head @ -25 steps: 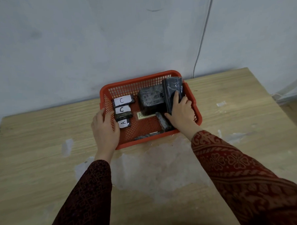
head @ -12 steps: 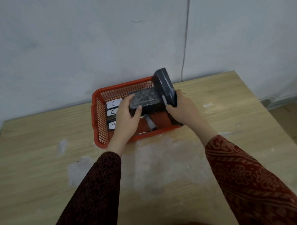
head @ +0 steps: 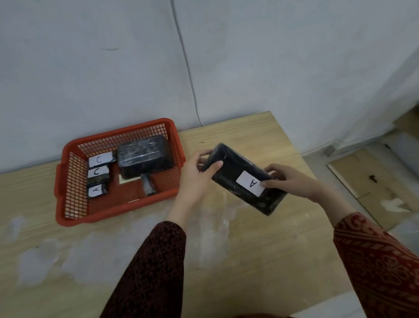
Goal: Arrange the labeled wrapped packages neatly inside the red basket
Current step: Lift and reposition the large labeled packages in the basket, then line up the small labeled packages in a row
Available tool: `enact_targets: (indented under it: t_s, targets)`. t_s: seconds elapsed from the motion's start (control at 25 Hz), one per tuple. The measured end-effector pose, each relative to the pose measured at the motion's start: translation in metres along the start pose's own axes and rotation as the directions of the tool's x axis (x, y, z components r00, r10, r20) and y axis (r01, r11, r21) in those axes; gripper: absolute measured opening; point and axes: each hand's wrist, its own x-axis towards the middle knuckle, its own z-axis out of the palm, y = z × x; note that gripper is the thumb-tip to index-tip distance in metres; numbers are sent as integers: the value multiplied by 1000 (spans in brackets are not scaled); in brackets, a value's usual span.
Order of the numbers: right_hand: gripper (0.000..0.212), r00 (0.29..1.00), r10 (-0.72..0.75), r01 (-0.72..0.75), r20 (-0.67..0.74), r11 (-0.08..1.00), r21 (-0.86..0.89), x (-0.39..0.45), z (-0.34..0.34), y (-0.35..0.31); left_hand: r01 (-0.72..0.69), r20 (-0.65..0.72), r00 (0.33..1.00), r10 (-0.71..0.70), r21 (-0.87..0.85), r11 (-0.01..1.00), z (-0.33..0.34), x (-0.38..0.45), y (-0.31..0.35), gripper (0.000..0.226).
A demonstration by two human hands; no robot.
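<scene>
A bare, makeshift workroom: a scuffed wooden table (head: 63, 249) stands against a plain grey plastered wall (head: 79, 68), a thin cable (head: 188, 70) running down the wall to the table's far edge, flattened cardboard (head: 378, 190) on the floor right of the table

the flat black package (head: 243, 179) has left the red basket (head: 69, 165), now held by both hands beside it.

Both forearms reach up from bottom of frame, patterned dark-red sleeves. Left hand (head: 195, 178) at centre, fingers curled round the upper-left end of a black wrapped package (head: 244, 179); right hand (head: 293, 181) at centre-right, thumb pressed on its lower-right end.
</scene>
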Motion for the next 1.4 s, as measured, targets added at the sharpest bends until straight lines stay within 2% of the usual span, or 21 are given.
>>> enact_targets:
  t_s: [0.12,0.2,0.32,0.4,0.52,0.68,0.8,0.88,1.0,1.08,1.16,1.28,1.4]
  targets:
    - [33,979,84,-65,-184,992,104,0,-5,56,222,-85,968,-236,-145,964,45,-21,-32,27]
    - [32,958,122,-98,-260,990,105,6,2,79,306,-159,931,-330,-155,939,65,-34,-52,27]
    - [37,927,132,-145,-352,989,-10,21,15,94,373,-299,878,-374,-60,926,78,-49,-73,19]
    - [40,928,100,-138,-359,987,-82,30,21,94,371,-341,875,-343,20,928,80,-55,-83,10]
    - [44,932,51,-134,-359,968,-212,37,26,93,347,-305,908,-288,162,924,81,-59,-93,9]
    - [44,943,60,-161,-329,944,-289,35,34,85,344,-156,936,-316,214,914,67,-59,-93,22]
    - [49,930,-57,-143,-363,854,-501,31,47,64,320,-52,947,-316,220,922,43,-62,-84,33]
    - [45,911,-213,-20,-353,832,-554,33,63,36,278,-27,960,-279,240,930,17,-65,-75,34]
    - [33,861,-434,250,-266,816,-521,43,99,-21,156,-42,988,-150,257,954,-39,-67,-59,27]
    - [26,818,-544,407,-185,776,-481,56,134,-60,67,-126,991,-31,293,954,-88,-68,-54,23]
    - [21,817,-566,474,-114,770,-426,74,173,-95,11,-216,973,85,408,913,-142,-66,-57,22]
    - [22,886,-457,380,-76,811,-446,111,230,-129,3,-280,936,213,612,791,-217,-67,-79,22]
    - [37,979,-186,114,-84,839,-532,146,263,-147,30,-310,903,299,738,674,-266,-65,-112,27]
